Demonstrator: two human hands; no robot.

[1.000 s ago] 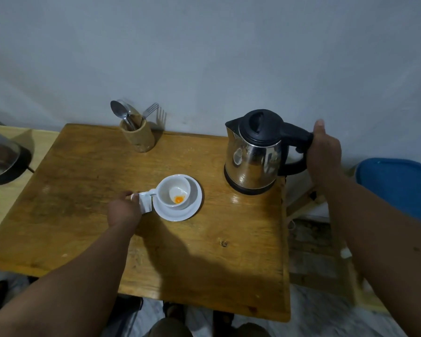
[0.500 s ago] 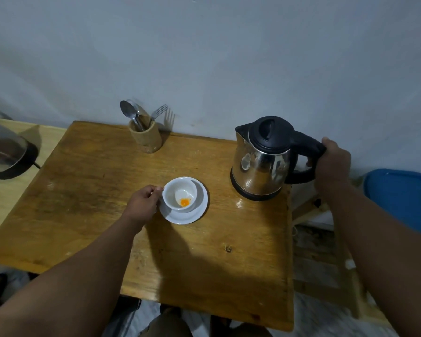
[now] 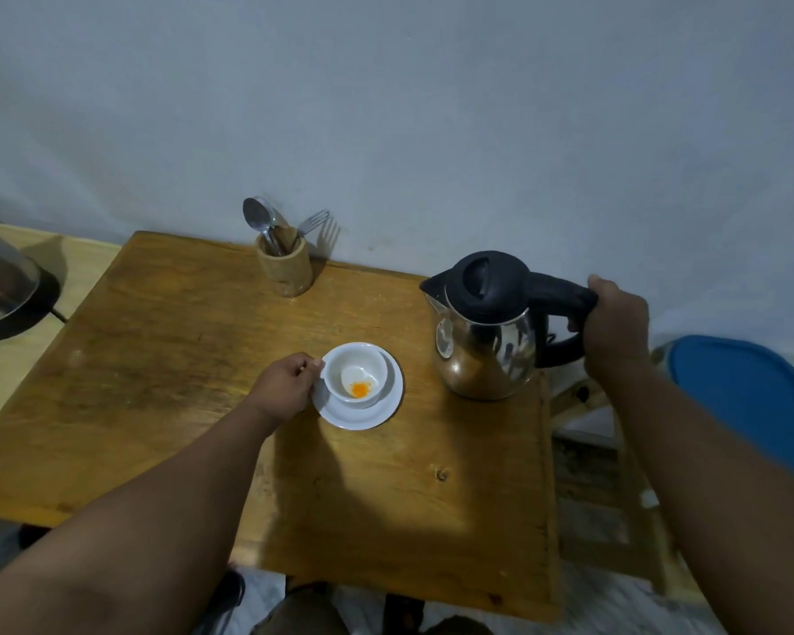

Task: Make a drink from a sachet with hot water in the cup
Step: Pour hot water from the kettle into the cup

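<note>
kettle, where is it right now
In the head view the kettle sits near the table's right edge, right of the cup, its handle gripped by the right hand.

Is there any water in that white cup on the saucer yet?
No water yet. The white cup holds only a small heap of orange powder on its dry white bottom.

dim, soft light; long arm shadows on the table [image 3: 166, 359]; wide-angle edge distortion
</note>
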